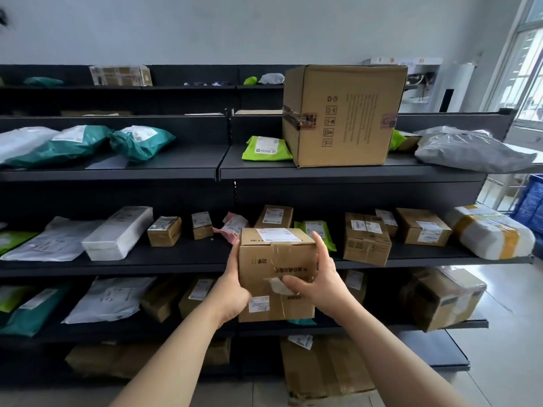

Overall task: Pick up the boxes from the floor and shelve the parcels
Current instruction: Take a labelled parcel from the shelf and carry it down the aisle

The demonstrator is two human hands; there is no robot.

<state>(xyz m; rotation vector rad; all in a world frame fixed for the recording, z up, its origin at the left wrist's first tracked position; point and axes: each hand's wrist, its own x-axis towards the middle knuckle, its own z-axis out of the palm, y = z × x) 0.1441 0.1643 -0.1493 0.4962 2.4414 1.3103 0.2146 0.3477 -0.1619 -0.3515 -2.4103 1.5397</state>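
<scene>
Head view: a person is holding a cardboard box [276,274] in front of dark shelves [176,259] of parcels.
Left hand [233,289]: fingers are wrapping the box's left side.
Right hand [316,282]: fingers [318,242] are spreading along its right edge, thumb pressing the front.

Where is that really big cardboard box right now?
The big cardboard box stands on the upper shelf, right of centre in the head view, between a lime-green mailer and a grey plastic bag.

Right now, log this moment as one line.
phase: shelving | left hand: holding | right hand: holding | object: brown cardboard box | position: before middle dark shelf
</scene>
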